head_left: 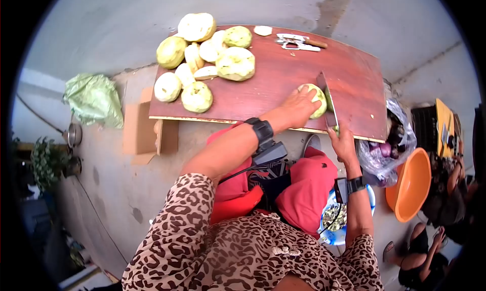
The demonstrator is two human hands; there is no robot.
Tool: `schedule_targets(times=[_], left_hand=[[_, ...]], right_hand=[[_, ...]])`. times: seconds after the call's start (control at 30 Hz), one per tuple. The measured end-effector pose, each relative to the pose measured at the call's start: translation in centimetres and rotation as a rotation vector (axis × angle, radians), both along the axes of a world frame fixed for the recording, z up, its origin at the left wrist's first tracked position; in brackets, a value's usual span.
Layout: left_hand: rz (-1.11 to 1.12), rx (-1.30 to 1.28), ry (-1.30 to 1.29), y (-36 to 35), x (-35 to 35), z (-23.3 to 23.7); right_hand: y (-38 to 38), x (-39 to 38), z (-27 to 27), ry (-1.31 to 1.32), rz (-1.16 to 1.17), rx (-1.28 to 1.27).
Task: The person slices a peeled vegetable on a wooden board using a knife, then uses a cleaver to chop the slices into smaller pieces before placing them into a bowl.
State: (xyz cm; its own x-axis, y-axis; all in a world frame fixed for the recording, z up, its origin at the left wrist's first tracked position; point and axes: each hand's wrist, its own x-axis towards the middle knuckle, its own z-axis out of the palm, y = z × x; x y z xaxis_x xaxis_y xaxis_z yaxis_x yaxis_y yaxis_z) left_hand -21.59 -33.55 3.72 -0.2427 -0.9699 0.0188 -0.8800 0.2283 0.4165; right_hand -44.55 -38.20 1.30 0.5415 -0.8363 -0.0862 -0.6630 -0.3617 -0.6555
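My left hand (299, 107) is closed over a pale green peeled vegetable (318, 102) near the front edge of the red-brown table (273, 88). In my right hand (344, 141) is a broad-bladed knife (328, 101), its blade standing on edge against the right side of the vegetable. A sliver of green shows by the blade. Several more peeled vegetables, whole and cut, lie in a group at the table's left, among them a large one (235, 63).
Peelers and a small knife (298, 43) lie at the table's back, beside a pale piece (262, 30). A cardboard box (142, 126) is at left. To the right are a plastic bag (374, 162), an orange basin (409, 184) and other people. A bowl of scraps (334, 216) sits below.
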Motion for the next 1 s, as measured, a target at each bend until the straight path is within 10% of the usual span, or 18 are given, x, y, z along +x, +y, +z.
schedule_targets(times=[1.0], left_hand=[[0.208,-0.099,-0.045,1.3,0.3,-1.6]], right_hand=[[-1.1,2.5,-0.3,0.141,0.246,-0.065]])
